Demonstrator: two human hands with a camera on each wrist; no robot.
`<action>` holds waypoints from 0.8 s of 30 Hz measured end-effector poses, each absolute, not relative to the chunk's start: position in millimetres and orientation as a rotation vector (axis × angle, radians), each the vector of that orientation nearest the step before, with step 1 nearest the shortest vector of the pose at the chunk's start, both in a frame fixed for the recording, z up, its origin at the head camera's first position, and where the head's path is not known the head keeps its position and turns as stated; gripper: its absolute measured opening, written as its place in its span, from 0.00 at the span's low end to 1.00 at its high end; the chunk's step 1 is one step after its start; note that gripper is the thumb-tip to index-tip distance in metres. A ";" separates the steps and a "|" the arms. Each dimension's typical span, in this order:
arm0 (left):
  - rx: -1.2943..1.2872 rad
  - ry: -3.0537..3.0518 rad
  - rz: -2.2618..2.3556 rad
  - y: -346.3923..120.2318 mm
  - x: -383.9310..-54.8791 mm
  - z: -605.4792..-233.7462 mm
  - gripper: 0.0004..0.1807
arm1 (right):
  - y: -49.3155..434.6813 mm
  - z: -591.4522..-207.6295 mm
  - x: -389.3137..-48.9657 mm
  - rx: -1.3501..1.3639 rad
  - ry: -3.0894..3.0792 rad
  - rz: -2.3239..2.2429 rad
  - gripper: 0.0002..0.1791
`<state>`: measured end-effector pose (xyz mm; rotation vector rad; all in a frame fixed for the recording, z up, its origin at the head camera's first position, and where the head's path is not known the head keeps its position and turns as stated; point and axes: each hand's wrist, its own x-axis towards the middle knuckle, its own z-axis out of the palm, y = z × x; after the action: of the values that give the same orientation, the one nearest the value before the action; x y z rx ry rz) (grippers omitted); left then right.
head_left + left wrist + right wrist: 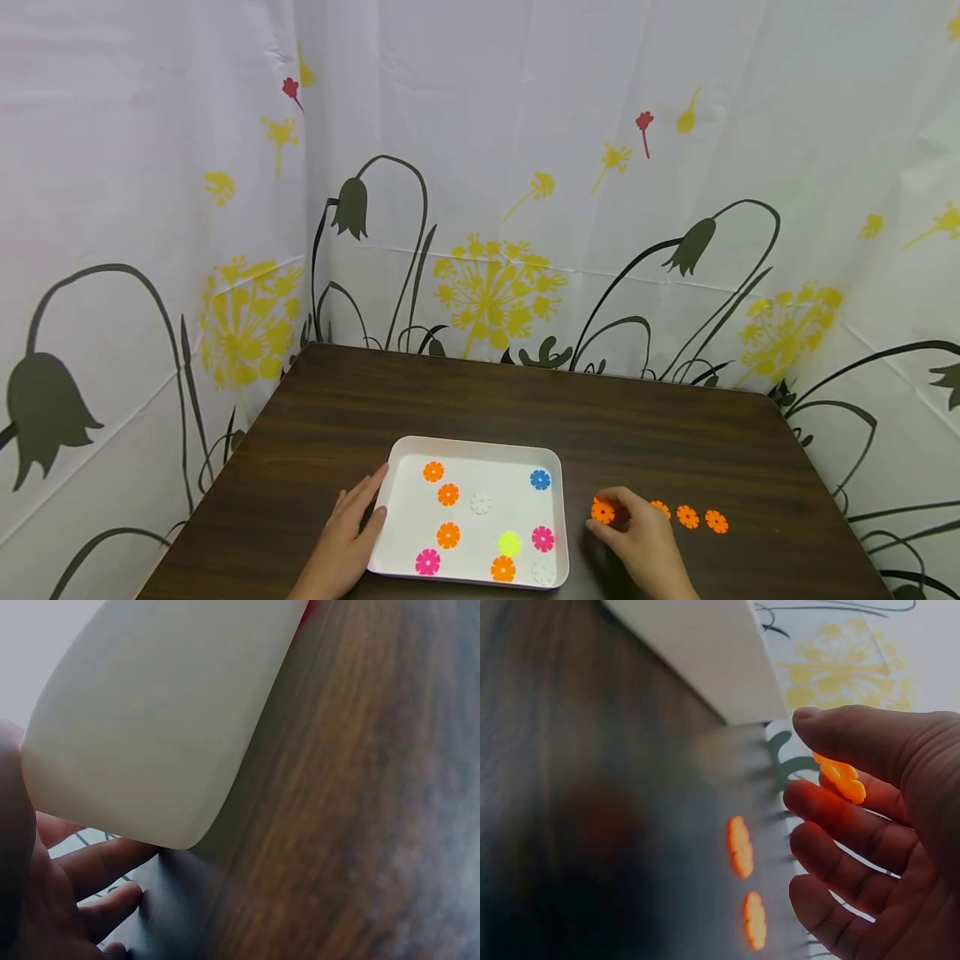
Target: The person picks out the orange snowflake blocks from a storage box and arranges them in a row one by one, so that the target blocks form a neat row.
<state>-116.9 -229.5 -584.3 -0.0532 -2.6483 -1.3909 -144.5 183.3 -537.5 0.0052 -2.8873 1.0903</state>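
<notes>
My right hand (641,533) pinches an orange flower-shaped disc (603,511) between thumb and fingers, just right of the white tray (480,451). In the right wrist view the held orange disc (844,778) shows between the thumb and fingers. My left hand (347,533) rests against the tray's left side with its fingers fairly straight; the left wrist view shows its fingers (105,866) at the tray's outer wall. Inside the tray lie several orange discs (448,535), two pink ones (428,562), a blue (540,479), a yellow (510,543) and two white ones (481,503).
Right of my right hand, three orange discs (687,517) lie in a row on the dark wooden table (480,392), the nearest partly hidden by the hand. A white curtain (480,125) with printed flowers hangs behind and beside the table.
</notes>
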 end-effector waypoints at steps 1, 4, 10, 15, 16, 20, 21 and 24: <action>-0.054 -2.650 -1.393 -229.5 -117.3 -584.3 0.32 | 185.1 -539.2 -144.7 -0.008 -2.897 1.072 0.22; -0.048 -2.657 -1.400 -229.7 -117.8 -584.3 0.32 | 189.1 -544.9 -145.7 -0.035 -2.937 1.042 0.23; -0.029 -2.677 -1.418 -229.3 -117.7 -582.9 0.32 | 194.0 -554.6 -143.4 -0.061 -2.966 1.046 0.23; -0.049 -2.654 -1.398 -228.5 -116.1 -582.6 0.32 | 196.6 -561.0 -142.0 -0.065 -2.990 1.035 0.22; -0.047 -2.654 -1.399 -228.5 -115.7 -582.3 0.32 | 197.1 -562.3 -142.1 -0.070 -3.000 1.029 0.23; -0.044 -2.657 -1.407 -228.8 -115.8 -582.8 0.32 | 198.6 -566.5 -143.2 -0.062 -3.020 0.985 0.22; -0.044 -2.657 -1.410 -228.9 -116.1 -583.2 0.32 | 198.7 -566.8 -143.7 -0.057 -3.023 0.975 0.22; -0.048 -2.654 -1.407 -229.4 -117.5 -584.4 0.32 | 198.5 -566.4 -145.2 -0.050 -3.038 0.951 0.22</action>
<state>-117.5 -229.4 -584.4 -0.0480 -2.6539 -1.4068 -145.2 198.5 -566.4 -0.0504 -3.0384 0.9506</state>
